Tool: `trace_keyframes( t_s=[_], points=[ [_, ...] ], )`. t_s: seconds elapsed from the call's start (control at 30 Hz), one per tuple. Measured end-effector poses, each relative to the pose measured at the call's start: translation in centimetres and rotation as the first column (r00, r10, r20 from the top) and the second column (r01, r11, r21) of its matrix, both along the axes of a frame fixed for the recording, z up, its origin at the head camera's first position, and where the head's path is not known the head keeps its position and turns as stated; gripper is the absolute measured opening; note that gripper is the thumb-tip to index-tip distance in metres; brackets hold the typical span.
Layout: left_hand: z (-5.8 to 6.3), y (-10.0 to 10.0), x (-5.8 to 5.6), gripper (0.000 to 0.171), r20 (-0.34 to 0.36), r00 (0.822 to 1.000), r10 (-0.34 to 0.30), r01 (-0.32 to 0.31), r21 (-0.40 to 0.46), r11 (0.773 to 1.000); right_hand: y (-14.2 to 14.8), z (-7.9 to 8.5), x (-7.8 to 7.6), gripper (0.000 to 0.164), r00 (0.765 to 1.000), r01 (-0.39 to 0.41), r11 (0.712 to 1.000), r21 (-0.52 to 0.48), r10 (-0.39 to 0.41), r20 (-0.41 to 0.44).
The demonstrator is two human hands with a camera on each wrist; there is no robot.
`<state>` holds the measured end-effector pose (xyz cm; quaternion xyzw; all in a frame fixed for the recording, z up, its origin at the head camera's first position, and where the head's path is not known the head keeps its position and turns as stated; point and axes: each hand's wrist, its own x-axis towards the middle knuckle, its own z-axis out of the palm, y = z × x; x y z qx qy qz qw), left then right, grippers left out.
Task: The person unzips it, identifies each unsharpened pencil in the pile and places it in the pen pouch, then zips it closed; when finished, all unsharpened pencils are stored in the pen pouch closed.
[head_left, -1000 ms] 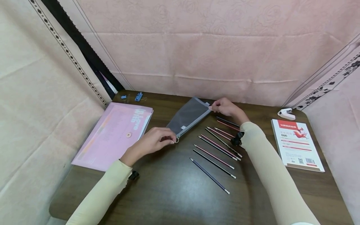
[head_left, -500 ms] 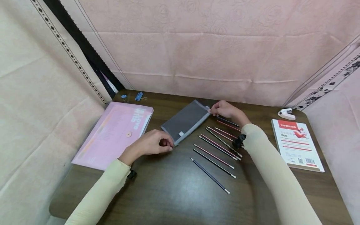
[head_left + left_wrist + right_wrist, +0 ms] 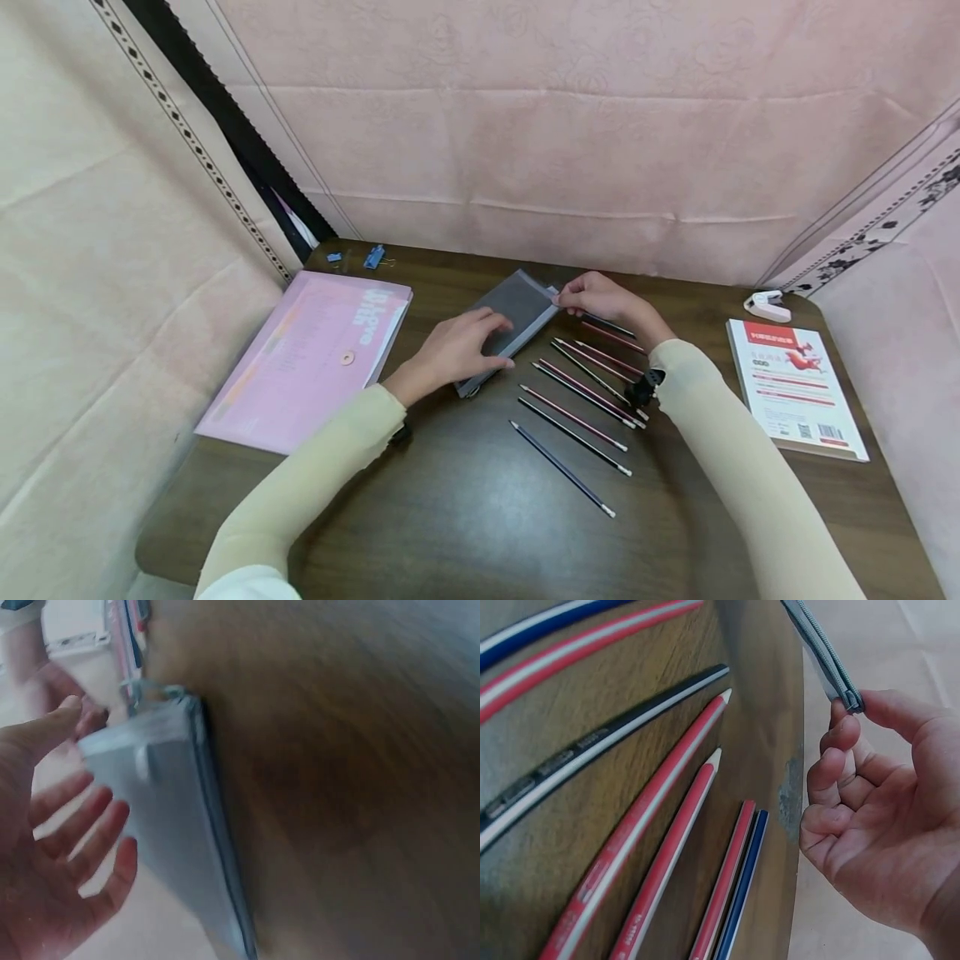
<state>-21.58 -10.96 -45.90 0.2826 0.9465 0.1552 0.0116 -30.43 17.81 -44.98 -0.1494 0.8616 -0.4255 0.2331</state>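
A grey see-through zipper pouch [image 3: 519, 293] slants across the far middle of the table. My right hand [image 3: 600, 298] pinches its far right corner; the right wrist view has thumb and fingertips on the end of the zipper [image 3: 829, 656]. Over the pouch's near end is my left hand [image 3: 459, 343], fingers spread and holding nothing. In the left wrist view, its loosely bent fingers [image 3: 79, 847] overlap the pouch [image 3: 169, 825]. Several striped pencils [image 3: 573, 458] lie in a slanting row in front of the right hand, red, black and blue, most with white ends.
A pink folder [image 3: 315, 358] with a button lies at the left. Two blue binder clips [image 3: 374, 256] sit at the back left edge. On the right are a white book [image 3: 797, 392] with a red band and a white stapler [image 3: 767, 305]. Pink cloth [image 3: 525, 142] hangs behind.
My left hand has let go of the ring at the pouch's near end and moved right, over the pouch, with its fingers spreading. The right hand keeps its pinch at the far corner.
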Motion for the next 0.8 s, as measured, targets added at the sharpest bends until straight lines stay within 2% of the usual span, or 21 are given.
trace_keyframes(
  t_s=[0.17,0.37,0.5,0.6,0.7,0.8],
  points=[
    [-0.7,1.5,-0.7,0.071,-0.046,0.999,0.025,-0.028,-0.062,0.998,-0.1,0.4,0.2,0.044,1.000,-0.001,1.000,-0.014,0.001,0.009],
    [-0.4,1.8,-0.8,0.067,-0.033,0.999,-0.007,0.005,-0.055,0.998,0.0,0.5,0.3,0.042,1.000,-0.012,1.000,-0.014,0.012,0.010],
    [-0.4,1.5,-0.8,0.053,-0.022,0.999,-0.031,0.031,-0.006,1.000,0.0,0.4,0.0,0.038,0.999,-0.041,0.999,-0.005,0.041,-0.015],
    [-0.5,1.1,-0.7,0.041,-0.022,0.999,-0.036,0.037,0.070,0.997,-0.3,0.8,0.2,0.035,0.998,-0.054,0.998,0.007,0.055,-0.028],
    [-0.3,0.9,-0.7,0.033,0.002,1.000,0.000,0.000,0.156,0.988,-0.4,0.6,0.4,0.035,0.998,-0.028,1.000,0.003,0.028,-0.058],
    [0.1,0.8,-0.8,0.028,0.060,0.997,0.054,-0.067,0.228,0.971,-0.3,-0.1,0.4,0.042,0.994,0.006,1.000,-0.019,-0.008,-0.109]
  ],
)
